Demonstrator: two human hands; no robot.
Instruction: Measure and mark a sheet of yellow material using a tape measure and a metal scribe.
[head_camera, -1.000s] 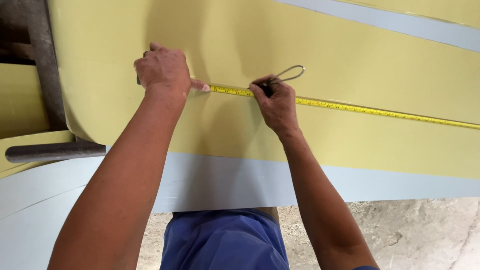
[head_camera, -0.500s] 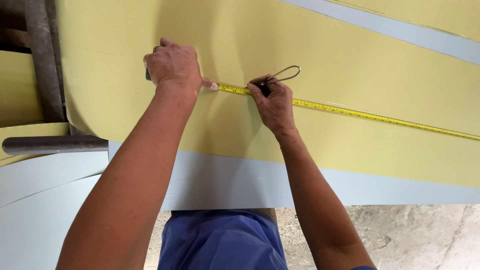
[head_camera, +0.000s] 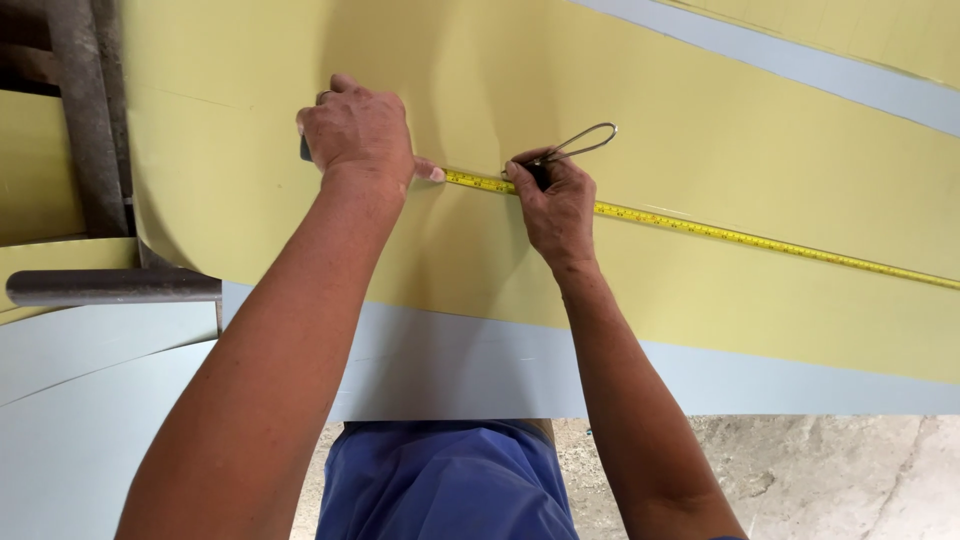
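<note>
Yellow metal tape measure (head_camera: 700, 228) staying stretched toward 4 o'clock; left hand (head_camera: 357, 132) still pinning its end, right hand (head_camera: 556, 198) still clamping wire-looped marking tool (head_camera: 572, 147) on it.

Wide bare yellow sheet (head_camera: 700, 120) lies open above and below the tape measure (head_camera: 760, 243), while a grey metal bar (head_camera: 110, 286) and upright post (head_camera: 85, 120) block the way left of it.

Hidden and cut-off parts

The left hand (head_camera: 358, 132) covers the dark tape case, only a corner shows. The yellow tape measure (head_camera: 720, 233) leaves the picture at the right edge. The right hand (head_camera: 553, 205) hides the body of the metal-looped tool (head_camera: 580, 142).
</note>
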